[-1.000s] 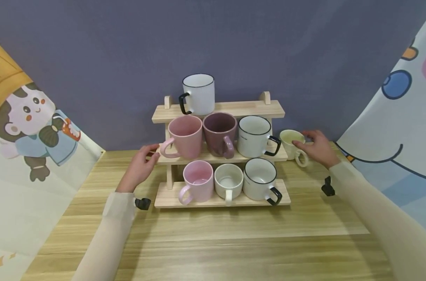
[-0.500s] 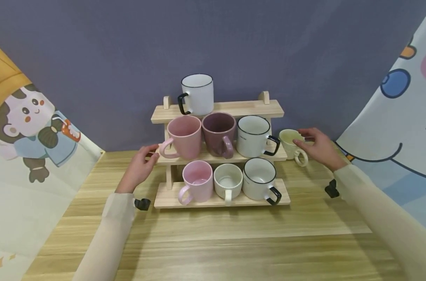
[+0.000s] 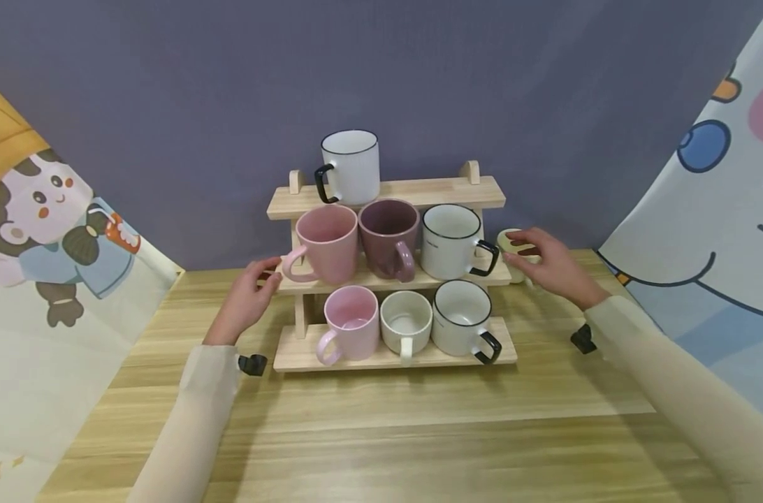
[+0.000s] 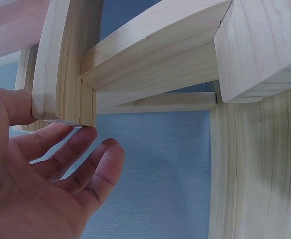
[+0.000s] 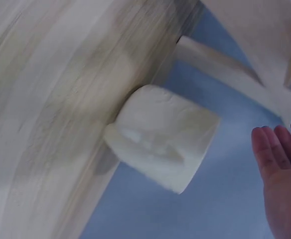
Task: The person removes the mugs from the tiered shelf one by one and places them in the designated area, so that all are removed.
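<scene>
My left hand point(image 3: 246, 297) pinches the left end of the middle board of a three-tier wooden rack point(image 3: 432, 190). In the left wrist view the thumb lies on one side of that board end point(image 4: 48, 69), with the fingertips at its lower edge. My right hand point(image 3: 548, 265), fingers loosely extended, is at the rack's right end. It partly covers a pale green cup point(image 3: 504, 242) in the head view. The right wrist view has that cup point(image 5: 160, 134) upright on the table with a gap between it and the hand.
On the middle tier stand a pink mug point(image 3: 331, 251), a plum mug point(image 3: 381, 227) and a white black-handled mug point(image 3: 444, 251). Below are a light pink mug point(image 3: 359, 335), a cream cup point(image 3: 402, 335) and another white mug point(image 3: 457, 328). One white mug point(image 3: 359, 171) tops the rack.
My right hand has come off the pale green cup and shifted left toward the rack. The cup stays beside the rack. My left hand keeps its hold on the board.
</scene>
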Demonstrator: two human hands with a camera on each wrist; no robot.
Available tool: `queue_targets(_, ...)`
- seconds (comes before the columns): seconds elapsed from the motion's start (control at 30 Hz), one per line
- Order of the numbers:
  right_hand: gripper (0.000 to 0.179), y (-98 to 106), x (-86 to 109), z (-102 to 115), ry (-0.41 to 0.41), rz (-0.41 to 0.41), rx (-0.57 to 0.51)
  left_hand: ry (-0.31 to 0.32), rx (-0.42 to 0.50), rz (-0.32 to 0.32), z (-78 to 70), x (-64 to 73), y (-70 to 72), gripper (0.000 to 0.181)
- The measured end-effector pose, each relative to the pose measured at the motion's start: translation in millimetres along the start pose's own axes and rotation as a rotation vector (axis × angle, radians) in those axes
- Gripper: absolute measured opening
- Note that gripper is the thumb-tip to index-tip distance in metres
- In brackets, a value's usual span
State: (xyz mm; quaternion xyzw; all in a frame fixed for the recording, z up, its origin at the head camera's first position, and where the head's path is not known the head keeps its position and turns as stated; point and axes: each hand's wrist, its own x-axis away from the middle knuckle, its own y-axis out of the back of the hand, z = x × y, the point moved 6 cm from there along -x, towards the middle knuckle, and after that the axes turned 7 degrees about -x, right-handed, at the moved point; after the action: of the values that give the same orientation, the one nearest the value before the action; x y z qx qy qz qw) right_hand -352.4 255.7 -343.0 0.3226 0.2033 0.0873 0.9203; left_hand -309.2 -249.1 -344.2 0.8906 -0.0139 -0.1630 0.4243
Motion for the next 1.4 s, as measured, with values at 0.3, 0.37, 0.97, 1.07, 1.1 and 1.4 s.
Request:
queue_targets(0.3,0.048,-9.3,-0.9,14.6,0.046,0.04,0.016,0.006,-0.002,0.0,-0.4,-0.3,0.1,0.046)
queue_targets(0.37,0.046,-10.6,0.0,15.7,0.056,0.046,0.02,0.01,-0.001,0.004,-0.5,0.0,0.2,0.046)
queue_targets(0.97,0.029,-15.3,0.6,21.3,0.171,0.047,0.013,-0.003,-0.017,-0.001,-1.2,-0.8,0.4,0.044)
queue_targets(1.07,0.029,-15.3,1.0,20.4,0.154,0.046,0.019,-0.016,-0.022,0.005,-2.6,-1.5,0.5,0.043)
queue_targets(1.1,0.029,-15.3,0.9,20.3,0.153,0.044,0.021,-0.019,-0.022,0.009,-3.1,-1.6,0.6,0.043)
queue_targets(1.4,0.03,-15.2,1.4,22.4,0.161,0.053,0.024,-0.063,0.003,-0.041,-6.4,-3.2,10.8,0.039)
